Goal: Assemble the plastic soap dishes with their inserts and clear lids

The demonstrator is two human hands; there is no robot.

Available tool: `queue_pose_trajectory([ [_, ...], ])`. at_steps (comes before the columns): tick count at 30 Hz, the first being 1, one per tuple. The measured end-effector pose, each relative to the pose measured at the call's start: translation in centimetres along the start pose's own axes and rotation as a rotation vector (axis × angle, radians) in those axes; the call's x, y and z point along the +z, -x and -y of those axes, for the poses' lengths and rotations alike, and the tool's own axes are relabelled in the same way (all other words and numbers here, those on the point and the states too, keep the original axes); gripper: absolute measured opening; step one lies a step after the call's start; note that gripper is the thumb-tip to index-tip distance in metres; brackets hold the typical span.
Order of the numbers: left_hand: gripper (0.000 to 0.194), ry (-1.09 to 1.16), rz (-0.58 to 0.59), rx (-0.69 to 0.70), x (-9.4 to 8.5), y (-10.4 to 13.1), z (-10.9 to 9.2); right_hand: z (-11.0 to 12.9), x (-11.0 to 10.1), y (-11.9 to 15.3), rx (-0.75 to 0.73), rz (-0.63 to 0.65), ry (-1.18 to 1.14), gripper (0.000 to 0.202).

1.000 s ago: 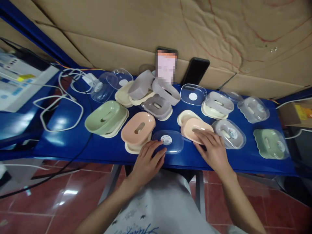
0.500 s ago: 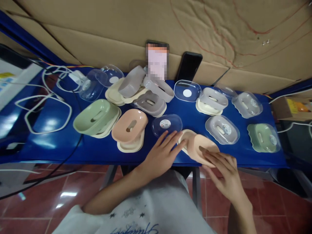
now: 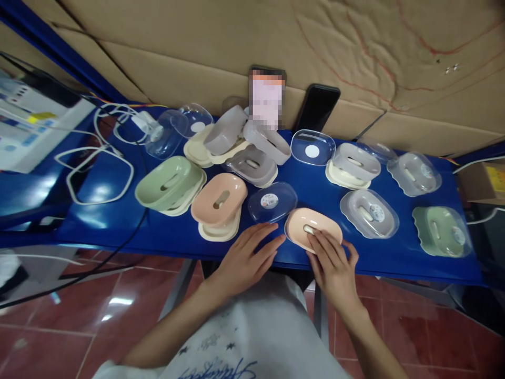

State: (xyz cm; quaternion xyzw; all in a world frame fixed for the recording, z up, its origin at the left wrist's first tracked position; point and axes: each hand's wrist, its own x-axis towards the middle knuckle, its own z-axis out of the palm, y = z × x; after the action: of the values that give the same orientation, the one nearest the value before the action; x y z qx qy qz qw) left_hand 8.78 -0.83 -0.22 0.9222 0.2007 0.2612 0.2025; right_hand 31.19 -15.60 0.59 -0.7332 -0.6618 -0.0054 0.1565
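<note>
My right hand [image 3: 333, 260] is on the near right side of a peach oval dish [image 3: 315, 220], fingertips inside by its slot and thumb at the near edge. The dish lies level over a base that is mostly hidden. My left hand [image 3: 250, 258] rests near the table's front edge, fingers spread and holding nothing, just left of that dish. A clear lid [image 3: 272, 202] with a round label lies behind my left fingertips. Another peach dish [image 3: 221, 197] sits on a cream tray [image 3: 219, 230] farther left, beside a green dish [image 3: 168, 181] on its own cream tray.
Grey dishes [image 3: 226, 130] are piled at the back. Grey lidded dishes [image 3: 371, 213] and a green one [image 3: 437, 231] stand right. Two phones lean on the cardboard [image 3: 177, 47]. White cables [image 3: 100, 200] lie left on the blue table [image 3: 98, 229].
The peach dish at my right hand has gone from tilted to level over its base. My right hand has moved left with it. My left hand has drawn back from the base.
</note>
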Motion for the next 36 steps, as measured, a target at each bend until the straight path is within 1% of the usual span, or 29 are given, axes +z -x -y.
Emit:
queue_pose_trajectory([
  [2, 0.046, -0.008, 0.027, 0.015, 0.0, 0.2, 0.0, -0.2, 0.1, 0.1, -0.045, 0.059, -0.011, 0.063],
  [4, 0.046, -0.018, 0.082, 0.042, 0.4, 0.0, -0.1, -0.5, -0.2, 0.0, -0.099, 0.12, -0.031, 0.062],
  [7, 0.043, -0.03, 0.155, 0.091, 1.2, -0.5, -0.1, -1.5, -1.2, -0.8, -0.232, 0.201, -0.102, 0.055],
  [9, 0.039, -0.027, 0.183, 0.116, 1.7, -0.9, -0.1, -2.5, -2.0, -2.3, -0.28, 0.17, -0.147, 0.05],
  [12, 0.035, -0.011, 0.198, 0.129, 1.8, -0.9, 0.0, -3.9, -2.6, -6.2, -0.207, 0.012, -0.116, 0.046],
  [14, 0.036, -0.003, 0.202, 0.138, 1.7, -0.6, 0.0, -4.9, -2.0, -9.6, -0.152, -0.033, -0.055, 0.044],
  [18, 0.034, -0.004, 0.166, 0.13, 1.1, 0.7, -0.1, -6.7, 1.6, -16.0, -0.081, -0.001, 0.033, 0.05],
  [20, 0.035, -0.003, 0.136, 0.107, 0.7, 1.5, 0.1, -7.3, 3.0, -17.9, -0.065, 0.008, 0.041, 0.05],
  [21, 0.035, 0.005, 0.123, 0.092, 0.6, 1.8, 0.2, -7.4, 3.4, -18.2, -0.065, 0.011, 0.033, 0.045],
  [23, 0.037, 0.034, 0.102, 0.065, 0.3, 2.5, 0.5, -7.1, 3.0, -17.8, -0.071, 0.006, 0.014, 0.034],
  [26, 0.039, 0.078, 0.087, 0.045, 0.0, 2.9, 0.8, -6.1, 0.8, -14.9, -0.047, -0.019, -0.108, 0.027],
  [28, 0.038, 0.098, 0.086, 0.042, -0.1, 2.8, 1.0, -5.5, -0.9, -12.4, 0.042, -0.061, -0.273, 0.025],
  [30, 0.038, 0.111, 0.098, 0.049, -0.1, 2.4, 1.2, -5.4, -2.0, -10.2, 0.179, -0.123, -0.412, 0.028],
  [31, 0.038, 0.117, 0.105, 0.057, -0.1, 2.2, 1.2, -5.6, -2.3, -9.5, 0.239, -0.147, -0.429, 0.03],
  [33, 0.037, 0.127, 0.114, 0.078, 0.0, 1.6, 1.4, -6.1, -2.4, -8.5, 0.312, -0.153, -0.384, 0.035],
  [36, 0.033, 0.121, 0.122, 0.097, -0.1, 1.1, 1.5, -6.3, -2.0, -7.7, 0.307, -0.087, -0.292, 0.045],
])
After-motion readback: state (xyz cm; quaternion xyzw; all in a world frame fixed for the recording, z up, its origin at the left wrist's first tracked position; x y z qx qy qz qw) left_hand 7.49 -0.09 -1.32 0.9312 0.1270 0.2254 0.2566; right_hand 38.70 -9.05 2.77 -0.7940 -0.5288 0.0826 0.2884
